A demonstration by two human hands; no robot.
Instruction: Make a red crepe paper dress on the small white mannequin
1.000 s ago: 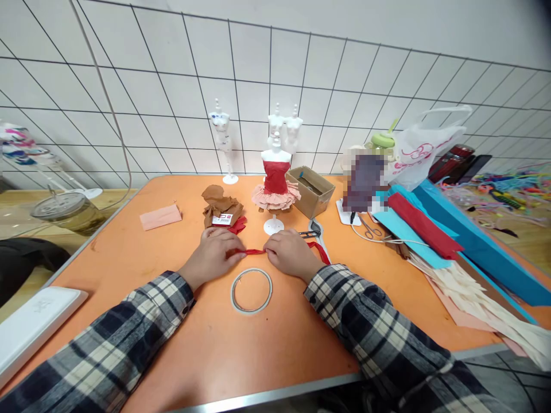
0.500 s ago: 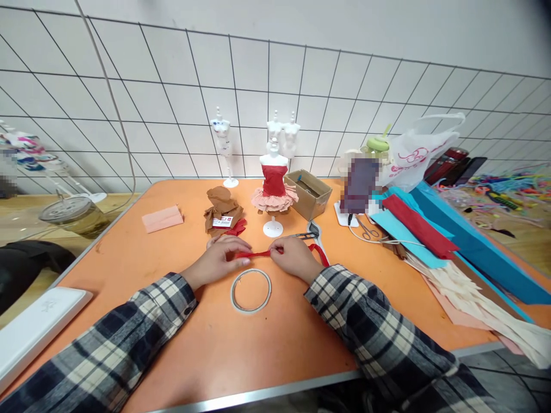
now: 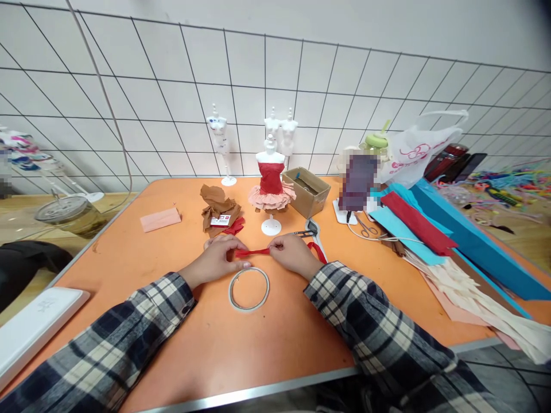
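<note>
A narrow strip of red crepe paper point(image 3: 258, 251) runs between my hands just above the orange table. My left hand point(image 3: 218, 256) holds its left end, fingers curled round it with the thumb below. The fingers of my right hand point(image 3: 294, 253) pinch the strip farther along, and its tail loops out on the right past that hand. Right in front of my hands lies a thin roll of tape point(image 3: 248, 289). Behind them stands a small white dress form point(image 3: 270, 158) in a red bodice and a ruffled pink skirt point(image 3: 271, 197).
Crumpled brown paper point(image 3: 218, 207) lies behind my left hand, a folded pink paper point(image 3: 160, 219) farther left. A cardboard box point(image 3: 307, 195), scissors point(image 3: 367, 229) and stacked coloured paper point(image 3: 417, 223) are on the right. A white box-shaped device point(image 3: 41, 327) sits at the left edge.
The view has shifted slightly. Both hands keep their grip on the red strip, and its section between them looks a little wider and flatter near the left fingers.
</note>
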